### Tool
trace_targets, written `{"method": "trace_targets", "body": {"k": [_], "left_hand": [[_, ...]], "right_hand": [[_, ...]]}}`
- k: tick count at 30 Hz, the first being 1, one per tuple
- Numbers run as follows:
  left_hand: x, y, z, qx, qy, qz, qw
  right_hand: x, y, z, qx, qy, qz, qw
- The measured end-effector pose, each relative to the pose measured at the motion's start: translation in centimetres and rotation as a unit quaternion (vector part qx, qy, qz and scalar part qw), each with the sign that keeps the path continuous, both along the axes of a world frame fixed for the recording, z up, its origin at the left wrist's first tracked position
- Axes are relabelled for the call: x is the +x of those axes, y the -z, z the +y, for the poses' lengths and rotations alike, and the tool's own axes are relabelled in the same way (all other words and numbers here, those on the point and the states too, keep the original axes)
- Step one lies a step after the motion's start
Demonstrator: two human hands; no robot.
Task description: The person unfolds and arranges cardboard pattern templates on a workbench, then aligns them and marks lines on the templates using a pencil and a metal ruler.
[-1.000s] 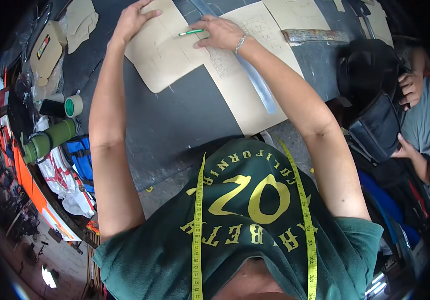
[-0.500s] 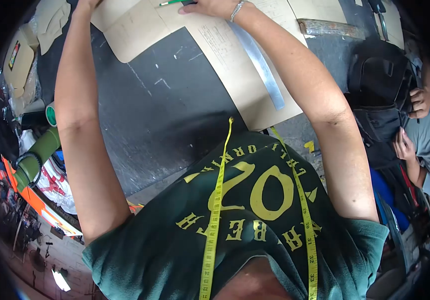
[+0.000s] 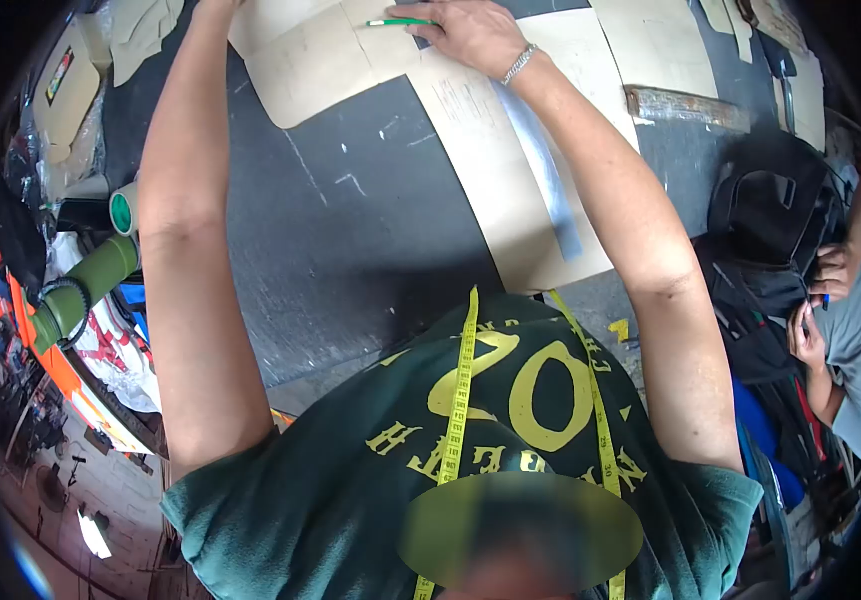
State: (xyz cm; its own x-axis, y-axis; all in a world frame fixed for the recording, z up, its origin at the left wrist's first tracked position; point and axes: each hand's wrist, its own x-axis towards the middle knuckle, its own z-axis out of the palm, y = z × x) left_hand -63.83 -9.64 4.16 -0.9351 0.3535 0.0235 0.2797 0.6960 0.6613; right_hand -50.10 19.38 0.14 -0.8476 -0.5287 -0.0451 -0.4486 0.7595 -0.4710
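Note:
Between the fingers of my right hand (image 3: 475, 38) is a slim green pencil (image 3: 402, 22), lying almost level above a tan paper pattern piece (image 3: 315, 75). A bracelet circles that wrist. Below the hand, a long paper sheet (image 3: 465, 170) with handwriting runs toward my body, and a curved metal ruler (image 3: 545, 180) rests on it, partly covered by my right forearm. My left hand (image 3: 218, 5) is at the top edge beside the pattern piece; its fingers are cut off from view.
The dark tabletop (image 3: 350, 230) bears chalk marks. A worn, tape-wrapped bar (image 3: 685, 107) lies at the right. Beyond it, another person's hands (image 3: 818, 285) are on a black backpack (image 3: 770, 210). Green rolls (image 3: 90, 285) stand at left. A yellow tape measure (image 3: 462, 390) hangs from my neck.
The view has shifted, so the table and papers sit lower and further right. My right hand still holds the pencil, and more of that hand shows. The other person's fingers have shifted slightly.

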Motion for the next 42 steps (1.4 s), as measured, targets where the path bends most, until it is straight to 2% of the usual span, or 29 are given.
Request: {"method": "trace_targets", "body": {"k": [5,9,12,15,18,25,32,35,38,40,42], "left_hand": [[-0.8,-0.1,-0.1,0.015,0.013,0.002,1.000],[-0.4,-1.4,-0.1,-0.022,-0.008,0.003,1.000],[-1.1,-0.8,-0.8,-0.002,-0.007,0.002,1.000],[-1.1,-0.5,-0.9,0.015,-0.011,0.000,1.000],[-1.1,-0.7,-0.7,0.007,-0.014,0.001,1.000],[-1.1,-0.2,-1.4,0.005,-0.018,0.012,1.000],[-1.1,0.1,-1.2,0.009,-0.012,0.024,1.000],[0.0,0.6,-0.2,-0.093,-0.113,0.124,0.981],[3.7,1.9,1.5,-0.112,-0.152,0.310,0.932],[8.6,4.0,2.9,-0.135,-0.178,0.305,0.926],[14.8,4.5,5.2,-0.250,-0.191,0.287,0.905]], "right_hand": [[-0.2,0.6,-0.1,-0.018,0.010,0.022,1.000],[0.0,0.6,-0.3,-0.017,0.014,0.033,0.999],[-0.1,0.1,-0.5,-0.001,0.018,0.003,1.000],[0.4,0.0,-1.3,0.073,0.048,0.000,0.996],[0.6,0.7,-1.2,0.045,0.058,0.035,0.997],[0.6,0.8,-1.3,0.028,0.061,0.017,0.998],[2.1,2.6,-1.3,0.005,0.064,0.181,0.981],[2.3,3.3,-1.6,-0.009,0.058,0.210,0.976],[2.0,3.2,-1.4,0.001,0.052,0.219,0.974],[2.1,3.4,-1.4,0.000,0.050,0.225,0.973],[2.3,3.3,-1.4,-0.003,0.052,0.223,0.973]]}}
